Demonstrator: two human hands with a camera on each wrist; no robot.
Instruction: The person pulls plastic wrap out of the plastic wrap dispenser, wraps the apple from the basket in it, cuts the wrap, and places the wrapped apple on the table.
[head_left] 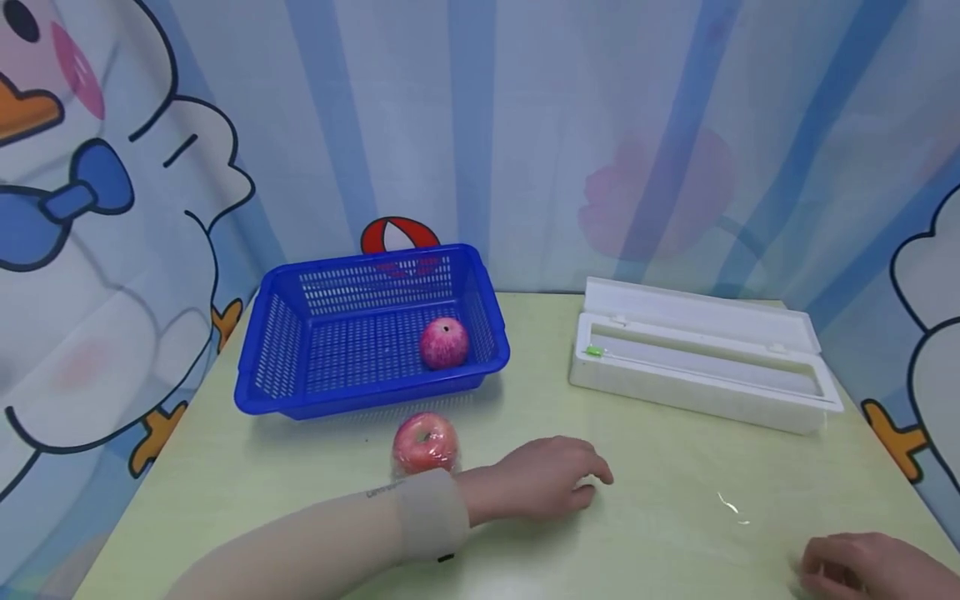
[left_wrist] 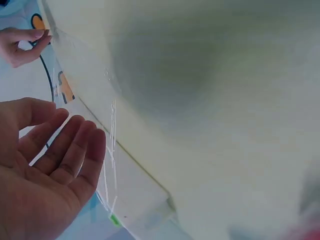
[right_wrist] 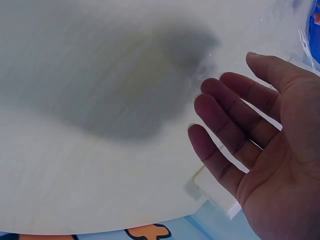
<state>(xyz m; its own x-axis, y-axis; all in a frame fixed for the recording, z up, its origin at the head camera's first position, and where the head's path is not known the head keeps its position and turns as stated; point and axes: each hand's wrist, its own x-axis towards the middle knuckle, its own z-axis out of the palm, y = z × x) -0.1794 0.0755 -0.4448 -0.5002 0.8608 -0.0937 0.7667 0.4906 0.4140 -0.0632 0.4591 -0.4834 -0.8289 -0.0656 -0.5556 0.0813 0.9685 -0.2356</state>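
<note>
My left hand (head_left: pixel 543 477) hovers over the middle of the table, its fingers loosely bent and nothing seen in them. Off to the right, my right hand (head_left: pixel 870 567) is half out of the head view; in the right wrist view its fingers (right_wrist: pixel 225 120) are relaxed and hold nothing visible. Between the hands lies clear plastic film, showing mostly as glints (head_left: pixel 731 504); its creases (left_wrist: pixel 113 135) appear beyond the left hand in the left wrist view. Behind the left wrist sits a red apple (head_left: pixel 426 442) wrapped in clear film.
A blue plastic basket (head_left: pixel 367 387) holds another red apple (head_left: pixel 444 342). At the back right lies a long white dispenser box (head_left: pixel 697 396), lid raised, with a green slider (head_left: pixel 594 351). A patterned curtain (head_left: pixel 525 125) hangs behind the pale table (head_left: pixel 675 533).
</note>
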